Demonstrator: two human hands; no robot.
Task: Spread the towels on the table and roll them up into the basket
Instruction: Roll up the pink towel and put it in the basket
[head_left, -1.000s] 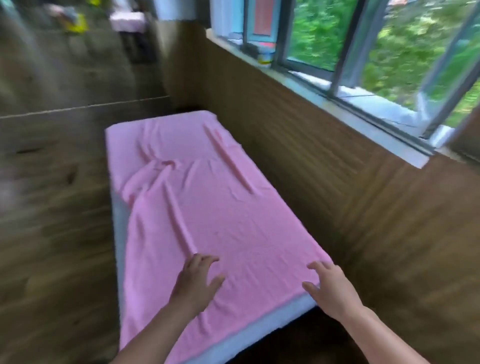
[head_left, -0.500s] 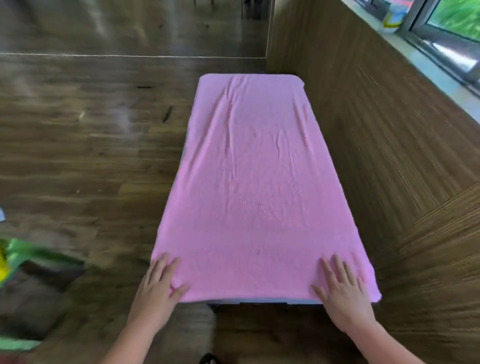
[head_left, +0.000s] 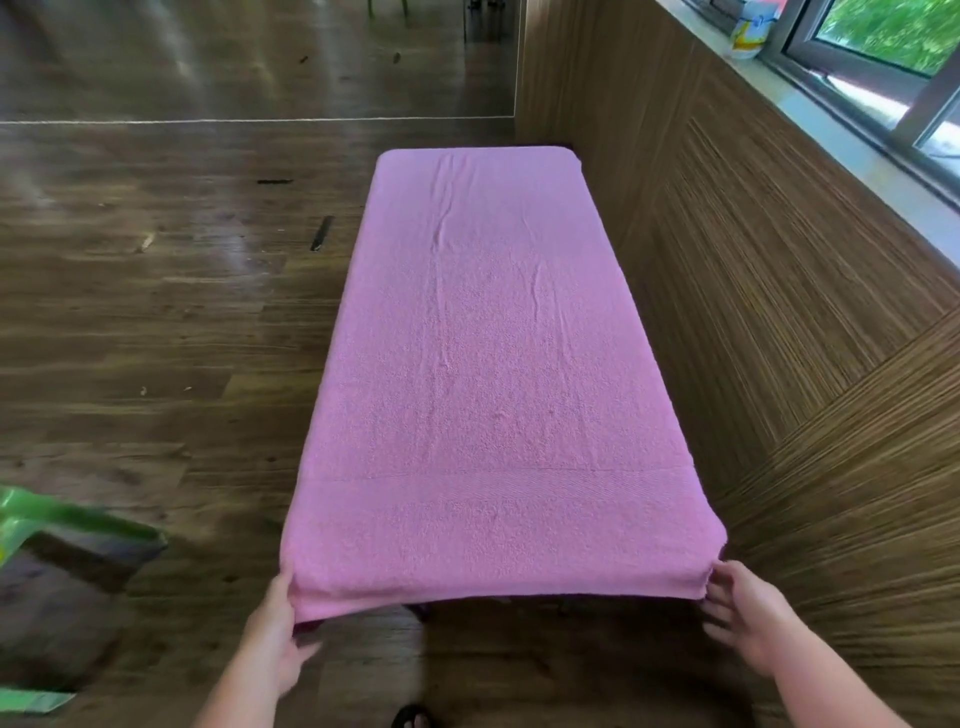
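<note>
Lying flat by panelled wall (head_left: 779, 312), plank floor (head_left: 156, 322): pink towel (head_left: 483, 364), seemingly pinched.

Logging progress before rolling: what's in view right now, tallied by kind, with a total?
pink towel: 1
hands: 2 (left hand, right hand, each gripping a near corner)
green object, partly cut off at left: 1
container on the windowsill: 1
Total: 5

Dark wood floor (head_left: 156, 322) — panelled wall (head_left: 779, 312), window (head_left: 878, 36) above.

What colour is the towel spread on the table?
The towel is pink, seen best in the head view.
</note>
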